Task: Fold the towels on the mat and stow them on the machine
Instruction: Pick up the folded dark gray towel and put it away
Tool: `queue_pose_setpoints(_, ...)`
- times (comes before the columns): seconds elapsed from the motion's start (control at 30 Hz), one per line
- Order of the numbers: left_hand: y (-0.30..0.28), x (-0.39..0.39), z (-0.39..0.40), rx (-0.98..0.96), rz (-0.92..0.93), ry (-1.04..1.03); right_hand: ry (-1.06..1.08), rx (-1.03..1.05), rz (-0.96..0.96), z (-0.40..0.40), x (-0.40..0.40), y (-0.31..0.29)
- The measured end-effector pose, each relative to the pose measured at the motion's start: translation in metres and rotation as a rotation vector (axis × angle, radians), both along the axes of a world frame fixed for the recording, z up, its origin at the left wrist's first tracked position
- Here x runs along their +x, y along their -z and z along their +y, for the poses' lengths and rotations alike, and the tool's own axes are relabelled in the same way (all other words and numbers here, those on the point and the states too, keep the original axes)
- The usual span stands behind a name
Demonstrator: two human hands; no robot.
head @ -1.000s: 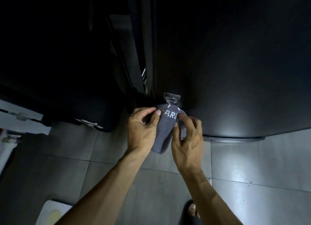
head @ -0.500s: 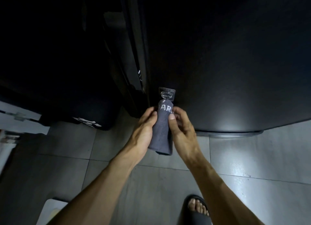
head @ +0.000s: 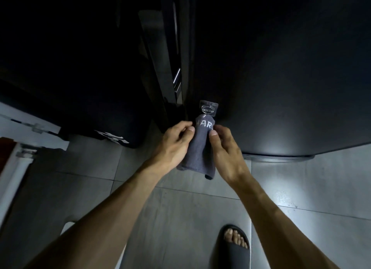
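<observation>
— Where is the towel right now?

— The small grey terry towel with pale stitched letters [head: 201,146] hangs from the clear adhesive hook with a metal ring [head: 208,108], which is stuck low on the dark matte front of the machine [head: 281,88]. Its top is bunched narrow at the ring, and the body drops down in a loose roll just above the grey tiled floor [head: 180,218].

— And the hands?

— Both are on it, near the top. The left hand [head: 172,144] pinches the left edge with thumb and curled fingers; the right hand [head: 224,146] pinches the right edge the same way, thumb forward. Narrow grips, each closed on cloth — not on the hook.

— Why hold it by the edges like that?

— My guess is the hang is being evened, so the lettering faces out and the cloth sits centred under the ring. Pulling both sides equally should keep the load straight down on the hook, not peeling it sideways.

— Anything else about?

— A foot in a dark slide sandal [head: 234,244] stands on the tiles below the right arm, and a white object [head: 69,225] peeks out at the bottom left, too cut off to identify.
</observation>
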State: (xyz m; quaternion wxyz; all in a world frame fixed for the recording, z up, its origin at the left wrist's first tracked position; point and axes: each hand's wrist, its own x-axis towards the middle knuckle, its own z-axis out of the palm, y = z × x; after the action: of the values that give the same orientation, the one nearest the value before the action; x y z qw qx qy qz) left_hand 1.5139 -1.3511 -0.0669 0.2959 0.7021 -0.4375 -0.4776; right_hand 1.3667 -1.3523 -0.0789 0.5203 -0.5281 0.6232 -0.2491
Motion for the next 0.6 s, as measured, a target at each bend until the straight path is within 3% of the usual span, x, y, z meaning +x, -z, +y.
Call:
queue_pose_setpoints(0.17, -0.03, 0.014, 0.02, -0.076, -0.234, 0.059, -0.113, -0.126, 0.258, 0.003, -0.005, -0.049)
queue_pose_setpoints(0.33, -0.089, 0.031, 0.061, -0.124, -0.468, 0.15, -0.387, -0.218, 0.567, 0.018, 0.003, -0.116)
queue_pose_setpoints(0.6, -0.217, 0.045, 0.146, -0.047, -0.755, 0.143, -0.772, -0.305, 0.655, 0.041, 0.044, -0.256)
